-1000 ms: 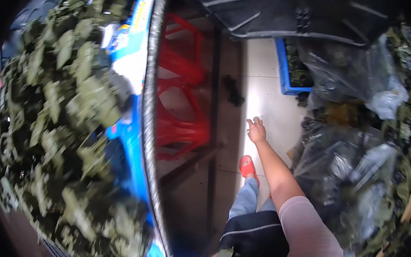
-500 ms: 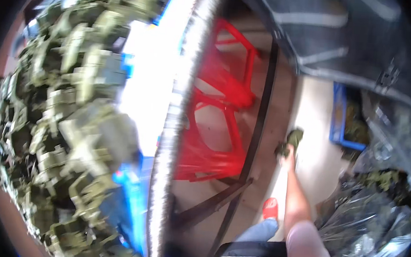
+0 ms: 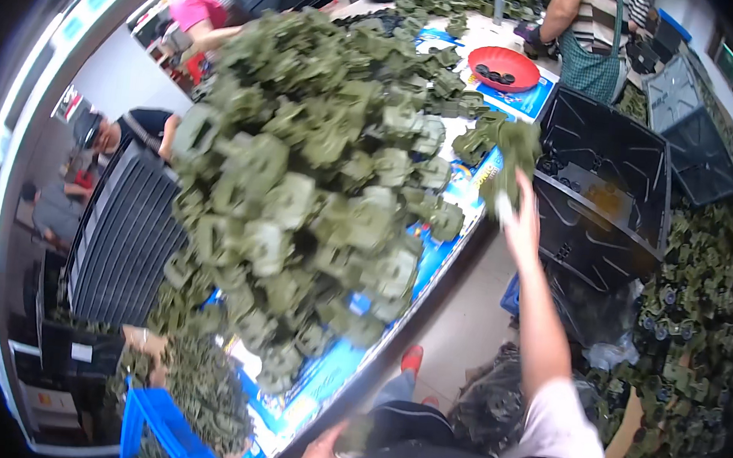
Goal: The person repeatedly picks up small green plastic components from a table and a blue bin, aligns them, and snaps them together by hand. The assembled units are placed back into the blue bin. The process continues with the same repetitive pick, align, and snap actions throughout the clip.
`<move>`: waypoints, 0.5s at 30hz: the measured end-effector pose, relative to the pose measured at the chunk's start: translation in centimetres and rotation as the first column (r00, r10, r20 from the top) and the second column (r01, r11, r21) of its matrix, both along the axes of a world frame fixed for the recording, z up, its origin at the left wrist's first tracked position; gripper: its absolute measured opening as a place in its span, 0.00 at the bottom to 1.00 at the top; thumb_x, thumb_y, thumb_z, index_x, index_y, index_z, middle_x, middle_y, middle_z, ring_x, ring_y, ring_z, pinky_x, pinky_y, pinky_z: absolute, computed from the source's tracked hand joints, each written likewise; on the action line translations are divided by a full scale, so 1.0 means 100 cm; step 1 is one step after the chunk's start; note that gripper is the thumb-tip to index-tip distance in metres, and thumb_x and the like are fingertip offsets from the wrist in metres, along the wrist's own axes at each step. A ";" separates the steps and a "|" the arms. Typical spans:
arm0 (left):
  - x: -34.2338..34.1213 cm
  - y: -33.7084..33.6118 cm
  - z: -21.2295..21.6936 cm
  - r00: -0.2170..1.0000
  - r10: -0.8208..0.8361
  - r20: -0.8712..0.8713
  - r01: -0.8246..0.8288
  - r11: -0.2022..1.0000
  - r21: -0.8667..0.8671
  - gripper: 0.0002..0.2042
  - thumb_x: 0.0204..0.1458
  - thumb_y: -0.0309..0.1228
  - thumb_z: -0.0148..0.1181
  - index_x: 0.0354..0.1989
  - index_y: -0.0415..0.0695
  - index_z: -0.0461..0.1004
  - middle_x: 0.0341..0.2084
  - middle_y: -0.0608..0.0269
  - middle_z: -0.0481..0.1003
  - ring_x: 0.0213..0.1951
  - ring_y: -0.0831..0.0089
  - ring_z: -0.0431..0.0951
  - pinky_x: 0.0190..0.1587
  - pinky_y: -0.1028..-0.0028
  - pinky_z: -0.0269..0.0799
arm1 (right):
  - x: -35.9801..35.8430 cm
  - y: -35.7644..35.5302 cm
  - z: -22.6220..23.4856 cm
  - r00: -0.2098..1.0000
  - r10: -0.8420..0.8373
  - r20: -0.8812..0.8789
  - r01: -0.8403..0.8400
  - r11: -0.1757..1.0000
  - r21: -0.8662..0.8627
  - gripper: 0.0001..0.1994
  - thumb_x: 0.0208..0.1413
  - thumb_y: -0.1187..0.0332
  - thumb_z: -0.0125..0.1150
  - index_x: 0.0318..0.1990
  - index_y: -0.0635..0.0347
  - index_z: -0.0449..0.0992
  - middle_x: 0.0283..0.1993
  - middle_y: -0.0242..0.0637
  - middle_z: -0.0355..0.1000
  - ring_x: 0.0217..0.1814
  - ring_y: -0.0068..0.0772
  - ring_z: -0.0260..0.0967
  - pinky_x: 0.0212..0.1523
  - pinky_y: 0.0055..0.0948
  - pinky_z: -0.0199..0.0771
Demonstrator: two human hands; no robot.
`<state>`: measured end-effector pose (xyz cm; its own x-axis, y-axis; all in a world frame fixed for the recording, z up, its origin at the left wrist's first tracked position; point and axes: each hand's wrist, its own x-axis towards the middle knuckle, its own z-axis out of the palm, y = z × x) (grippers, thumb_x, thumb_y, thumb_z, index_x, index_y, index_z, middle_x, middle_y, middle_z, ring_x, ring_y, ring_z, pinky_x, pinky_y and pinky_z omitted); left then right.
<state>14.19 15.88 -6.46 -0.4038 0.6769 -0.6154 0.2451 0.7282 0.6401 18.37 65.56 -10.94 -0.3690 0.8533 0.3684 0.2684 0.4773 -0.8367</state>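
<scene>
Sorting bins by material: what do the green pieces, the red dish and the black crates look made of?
Green pieces: moulded plastic by the look, matt olive, identical blocky shapes with openings; blur leaves it open.
Red dish: probably plastic, smooth, even colour, slight sheen.
Black crates: likely rigid plastic, ribbed walls, dull gloss.
Right hand holds a few green pieces; left hand sits low by the table edge.

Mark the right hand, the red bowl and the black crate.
right hand (image 3: 521, 228), head view, back of the hand
red bowl (image 3: 517, 63), head view, bare inner wall right of the dark pieces
black crate (image 3: 601, 148), head view, inner back wall
</scene>
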 end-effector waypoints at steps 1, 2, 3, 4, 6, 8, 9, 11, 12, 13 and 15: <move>0.005 -0.027 -0.004 0.997 0.069 -0.047 -0.067 0.997 0.043 0.35 0.39 0.33 0.68 0.58 0.45 0.59 0.52 0.55 0.67 0.52 0.65 0.69 0.53 0.73 0.63 | -0.026 0.033 0.021 0.998 0.031 0.063 -0.033 0.999 0.026 0.32 0.51 0.57 0.56 0.63 0.48 0.52 0.60 0.51 0.58 0.62 0.47 0.55 0.57 0.37 0.57; 0.014 -0.060 -0.020 0.978 0.208 -0.015 -0.202 0.960 0.194 0.36 0.36 0.30 0.70 0.57 0.42 0.60 0.49 0.58 0.69 0.49 0.70 0.70 0.52 0.74 0.64 | -0.049 0.073 0.027 0.992 0.091 0.083 -0.097 0.993 0.072 0.36 0.51 0.53 0.56 0.64 0.51 0.49 0.62 0.51 0.54 0.64 0.47 0.51 0.60 0.38 0.53; 0.017 -0.080 -0.019 0.963 0.268 -0.040 -0.257 0.950 0.177 0.43 0.32 0.39 0.72 0.59 0.44 0.57 0.52 0.50 0.66 0.53 0.60 0.68 0.53 0.67 0.64 | -0.068 0.112 0.023 0.976 0.147 0.163 -0.180 0.961 0.210 0.36 0.51 0.60 0.56 0.65 0.55 0.45 0.65 0.51 0.49 0.66 0.47 0.48 0.62 0.36 0.50; 0.021 -0.091 -0.006 0.938 0.347 0.000 -0.340 0.919 0.199 0.43 0.33 0.38 0.72 0.60 0.44 0.56 0.52 0.52 0.67 0.53 0.61 0.68 0.53 0.67 0.64 | -0.075 0.154 0.014 0.944 0.138 0.298 -0.254 0.882 0.397 0.38 0.48 0.66 0.58 0.65 0.57 0.46 0.65 0.52 0.48 0.66 0.47 0.48 0.62 0.37 0.49; 0.012 -0.113 0.017 0.877 0.478 0.051 -0.471 0.834 0.289 0.42 0.34 0.36 0.71 0.61 0.44 0.54 0.51 0.54 0.67 0.53 0.64 0.67 0.53 0.68 0.64 | -0.048 0.237 0.003 0.937 0.127 0.326 -0.313 0.722 0.617 0.39 0.38 0.79 0.46 0.65 0.56 0.47 0.66 0.51 0.47 0.69 0.45 0.42 0.66 0.37 0.42; 0.026 -0.159 0.020 0.702 0.709 0.065 -0.682 0.643 0.348 0.41 0.38 0.32 0.69 0.62 0.45 0.52 0.51 0.55 0.67 0.52 0.66 0.67 0.51 0.69 0.65 | -0.110 0.103 0.027 0.965 0.145 0.217 -0.222 0.891 0.395 0.32 0.41 0.81 0.45 0.61 0.57 0.57 0.56 0.48 0.63 0.59 0.42 0.60 0.60 0.33 0.56; 0.030 -0.182 0.025 0.620 0.779 0.091 -0.739 0.541 0.402 0.40 0.40 0.30 0.67 0.63 0.46 0.51 0.51 0.55 0.66 0.50 0.67 0.68 0.50 0.70 0.66 | -0.117 0.028 0.045 0.961 0.275 0.007 -0.270 0.941 0.202 0.27 0.44 0.81 0.45 0.57 0.60 0.63 0.53 0.46 0.67 0.57 0.39 0.63 0.58 0.33 0.58; 0.028 -0.204 0.048 0.211 0.862 0.462 -0.912 0.004 0.409 0.35 0.45 0.28 0.62 0.62 0.49 0.50 0.50 0.56 0.66 0.47 0.68 0.70 0.46 0.71 0.70 | -0.106 -0.115 0.062 0.913 0.409 0.008 -0.383 0.849 0.363 0.22 0.46 0.83 0.43 0.51 0.64 0.68 0.49 0.46 0.69 0.54 0.39 0.65 0.56 0.33 0.60; 0.027 -0.224 0.046 0.067 0.782 0.620 -0.926 -0.183 0.332 0.32 0.48 0.31 0.59 0.61 0.49 0.51 0.50 0.57 0.66 0.45 0.68 0.71 0.44 0.70 0.71 | -0.101 -0.191 0.065 0.885 0.462 0.063 -0.457 0.832 0.314 0.18 0.47 0.82 0.43 0.47 0.66 0.71 0.47 0.44 0.70 0.51 0.38 0.67 0.55 0.34 0.61; 0.027 -0.244 0.045 -0.063 0.655 0.753 -0.913 -0.343 0.222 0.30 0.50 0.33 0.57 0.61 0.50 0.51 0.50 0.58 0.66 0.42 0.68 0.73 0.42 0.70 0.73 | -0.097 -0.266 0.073 0.782 0.621 0.055 -0.615 0.754 0.231 0.15 0.47 0.81 0.45 0.44 0.65 0.73 0.45 0.42 0.71 0.49 0.36 0.67 0.53 0.32 0.63; 0.010 -0.272 0.050 0.044 0.563 0.825 -0.864 -0.394 0.314 0.26 0.53 0.47 0.50 0.56 0.46 0.58 0.48 0.57 0.68 0.37 0.65 0.75 0.39 0.66 0.74 | -0.100 -0.391 0.058 0.480 0.873 0.082 -0.872 0.485 -0.061 0.13 0.45 0.76 0.56 0.41 0.62 0.74 0.41 0.38 0.73 0.46 0.35 0.69 0.48 0.31 0.67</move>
<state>15.18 -11.33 -1.47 -0.9113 -0.0467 -0.4090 -0.2968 -0.6140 0.7314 8.39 26.49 -5.13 -0.9557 0.0759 0.2842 -0.2098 0.5014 -0.8394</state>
